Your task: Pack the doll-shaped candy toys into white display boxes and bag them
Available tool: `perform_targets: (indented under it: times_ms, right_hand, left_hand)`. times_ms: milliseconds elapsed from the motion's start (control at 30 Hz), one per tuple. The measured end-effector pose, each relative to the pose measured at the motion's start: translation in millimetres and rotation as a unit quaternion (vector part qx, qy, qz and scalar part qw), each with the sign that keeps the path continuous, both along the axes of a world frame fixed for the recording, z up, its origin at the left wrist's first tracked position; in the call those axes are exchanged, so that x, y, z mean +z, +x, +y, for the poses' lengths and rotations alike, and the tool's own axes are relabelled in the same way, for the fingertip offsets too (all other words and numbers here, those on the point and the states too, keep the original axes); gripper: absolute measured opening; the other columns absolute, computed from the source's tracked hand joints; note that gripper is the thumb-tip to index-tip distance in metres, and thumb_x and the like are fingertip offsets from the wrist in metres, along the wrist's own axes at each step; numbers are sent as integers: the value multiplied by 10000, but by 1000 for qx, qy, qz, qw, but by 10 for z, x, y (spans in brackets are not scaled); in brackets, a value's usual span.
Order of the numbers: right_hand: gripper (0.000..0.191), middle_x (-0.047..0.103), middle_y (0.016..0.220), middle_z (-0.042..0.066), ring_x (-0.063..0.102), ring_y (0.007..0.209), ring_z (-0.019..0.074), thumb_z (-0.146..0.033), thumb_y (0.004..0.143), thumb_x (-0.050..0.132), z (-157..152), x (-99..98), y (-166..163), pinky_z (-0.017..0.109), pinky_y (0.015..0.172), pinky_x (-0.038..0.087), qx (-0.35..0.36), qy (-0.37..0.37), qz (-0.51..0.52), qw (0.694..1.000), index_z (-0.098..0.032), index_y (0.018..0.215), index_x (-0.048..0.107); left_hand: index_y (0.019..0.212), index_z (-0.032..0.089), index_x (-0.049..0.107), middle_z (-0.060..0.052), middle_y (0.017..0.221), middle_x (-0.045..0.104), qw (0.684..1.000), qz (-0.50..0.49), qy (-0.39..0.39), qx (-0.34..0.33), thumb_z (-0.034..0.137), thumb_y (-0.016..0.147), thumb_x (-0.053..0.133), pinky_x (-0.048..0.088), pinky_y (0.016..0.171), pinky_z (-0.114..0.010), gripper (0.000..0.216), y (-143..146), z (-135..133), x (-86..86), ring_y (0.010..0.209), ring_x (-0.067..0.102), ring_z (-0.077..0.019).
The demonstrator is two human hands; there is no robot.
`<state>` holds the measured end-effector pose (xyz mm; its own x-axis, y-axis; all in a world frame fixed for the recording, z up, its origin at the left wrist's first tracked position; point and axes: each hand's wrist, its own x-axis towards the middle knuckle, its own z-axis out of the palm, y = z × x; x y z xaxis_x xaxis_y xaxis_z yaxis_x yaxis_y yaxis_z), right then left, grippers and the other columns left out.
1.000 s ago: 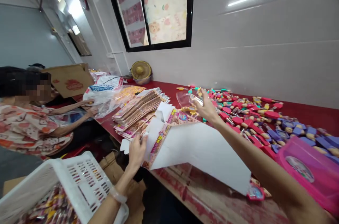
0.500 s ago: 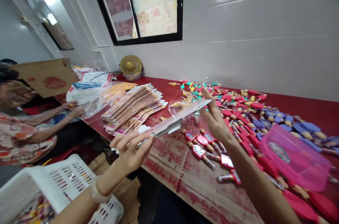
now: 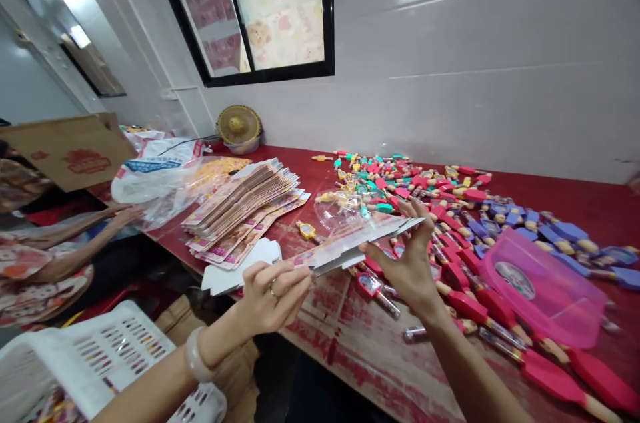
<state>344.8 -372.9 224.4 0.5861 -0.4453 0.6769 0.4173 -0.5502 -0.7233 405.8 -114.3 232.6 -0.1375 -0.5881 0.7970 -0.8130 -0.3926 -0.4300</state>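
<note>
A thin bundle of printed cards (image 3: 345, 253) with white undersides is held tilted above the table. My left hand (image 3: 275, 293), with a ring and a pale bangle, pinches its near left end. At the far right end, my right hand (image 3: 415, 263) has the thumb underneath and the fingers bent round the edge. White card pieces (image 3: 250, 266) lie just beyond my left hand. Behind them rests a tall pile of printed cards (image 3: 250, 200). Red paddle-shaped toys with clear tubes (image 3: 373, 286) lie below and beyond my right hand.
Red, green, yellow and purple toys (image 3: 505, 210) cover the table's right side, around a pink translucent tray (image 3: 545, 290). A white basket (image 3: 115, 350) stands lower left. A co-worker's hands (image 3: 123, 216) touch plastic bags (image 3: 155, 176). A straw hat-like object (image 3: 239, 124) sits by the wall.
My right hand has come down and closed round the right end of the cards, its fingers now bent. My left hand has shifted right, and more of the white card pieces show.
</note>
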Motion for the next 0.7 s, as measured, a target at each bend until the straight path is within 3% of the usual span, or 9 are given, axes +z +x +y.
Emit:
perform_targets:
  times_ms: [100, 167, 267, 333, 400, 467, 600, 700]
  right_hand:
    - [972, 358, 1523, 156, 414, 1388, 317, -531, 810, 810, 24, -21, 67, 539, 1163, 389, -87, 29, -29, 995, -267, 1546, 232]
    - [837, 448, 1467, 152, 474, 1341, 312, -536, 867, 755, 0, 0, 68, 526, 1146, 411, -94, 51, -27, 994, -247, 1521, 321]
    - [589, 549, 1420, 126, 510, 1336, 309, -575, 985, 574, -116, 50, -56, 508, 1152, 415, 56, 31, 50, 997, -246, 1464, 480]
    - [594, 522, 1484, 103, 450, 1407, 312, -615, 1008, 503, -207, 57, -186, 511, 1198, 354, 191, -14, 112, 975, -267, 1489, 493]
    - [651, 453, 1555, 90, 377, 1463, 311, -647, 1007, 472, -281, 22, -301, 520, 1229, 293, 279, -40, 157, 947, -280, 1544, 438]
    - [706, 414, 1582, 95, 352, 1478, 311, -688, 996, 447, -344, -51, -375, 528, 1232, 276, 305, -29, 167, 937, -280, 1570, 401]
    - [952, 354, 1612, 112, 317, 1489, 341, -867, 861, 469, -482, -241, -390, 540, 1179, 362, 335, -3, 147, 931, -287, 1603, 329]
    - [948, 318, 1627, 121, 284, 1503, 329, -865, 872, 441, -521, -370, -302, 539, 1147, 406, 368, 19, 154, 917, -284, 1609, 310]
  left_hand:
    - [1010, 256, 702, 4, 980, 764, 998, -23, 40, -42, 200, 848, 721, 394, 910, -334, 172, -105, -102, -26, 1008, 582, -165]
    - [1010, 247, 692, -3, 1006, 754, 993, 2, 80, -92, 206, 886, 673, 425, 898, -322, 132, -171, -182, -18, 1011, 617, -155]
    - [974, 178, 643, -28, 836, 708, 977, 138, 116, -112, 165, 951, 562, 473, 738, -293, 85, -201, -283, 50, 783, 652, -134]
    - [922, 172, 623, -14, 733, 660, 959, 242, 123, -80, 184, 994, 500, 459, 630, -275, 143, -175, -331, 117, 635, 614, -122]
    - [896, 188, 639, -15, 741, 678, 926, 346, 141, -52, 236, 1013, 493, 454, 604, -264, 193, -134, -372, 173, 633, 631, -129]
    - [923, 218, 684, -16, 820, 732, 883, 444, 153, -16, 291, 1011, 513, 465, 631, -257, 205, -92, -413, 199, 707, 676, -147]
    - [951, 282, 749, -5, 911, 779, 810, 561, 146, 87, 354, 974, 556, 481, 663, -271, 207, -21, -493, 165, 803, 718, -203]
    - [938, 295, 756, 9, 914, 785, 787, 592, 149, 87, 319, 955, 559, 492, 655, -272, 199, 16, -559, 102, 794, 723, -207]
